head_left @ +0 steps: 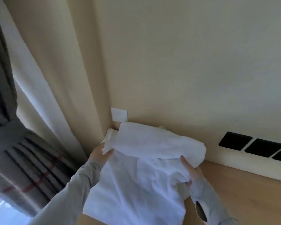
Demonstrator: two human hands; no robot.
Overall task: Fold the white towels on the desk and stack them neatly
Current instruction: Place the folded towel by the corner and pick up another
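Folded towel [161, 143] sits at far-left corner of desk [242, 200], against the wall, over far part of spread towel [133, 192]. Left hand [101, 153] holds its left end, right hand [191, 169] its right end. Curtain [23, 151] hangs left of desk.

No writing, label, brand, number or sign can be read here. The folded towel [152, 142] and the spread towel [133, 192] beneath it are plain white. The small wall plate [119, 114] behind them is blank white. The black panels [235, 141] to the right are too blurred to show any marking.
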